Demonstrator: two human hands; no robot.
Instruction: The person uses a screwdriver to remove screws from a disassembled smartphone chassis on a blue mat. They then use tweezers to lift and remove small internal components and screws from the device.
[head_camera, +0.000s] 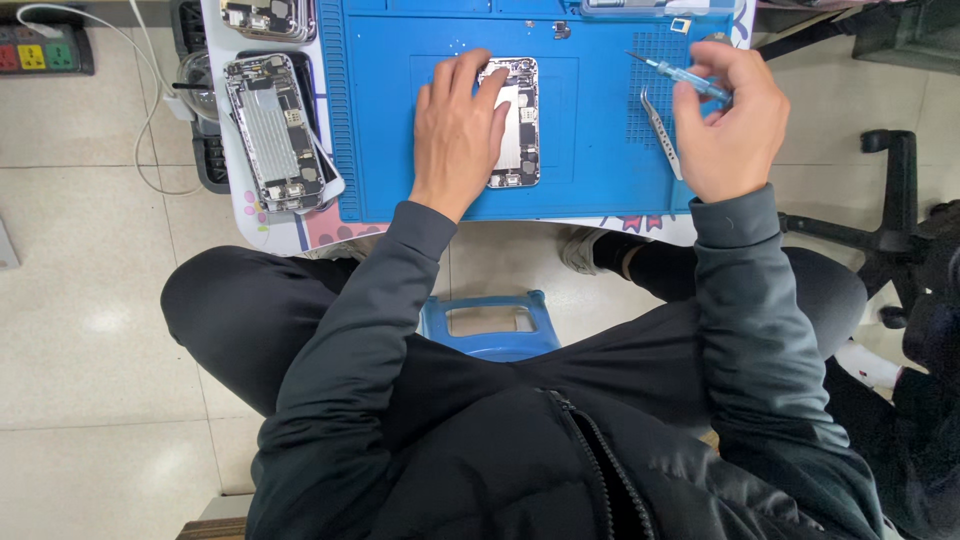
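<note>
Presently, left hand (458, 130) lies flat, fingers spread, pressing an opened phone (517, 122) on the blue mat (590, 150). Right hand (728, 122) has fingers curled around a screwdriver (676, 73), tip pointing left above the mat. Tweezers (661, 130) lie just beside the right hand. Another opened phone (272, 130) sits left of the mat

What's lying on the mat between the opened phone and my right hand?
In the head view, only tweezers lie on the blue mat between the phone and the right hand; otherwise bare mat.
</note>
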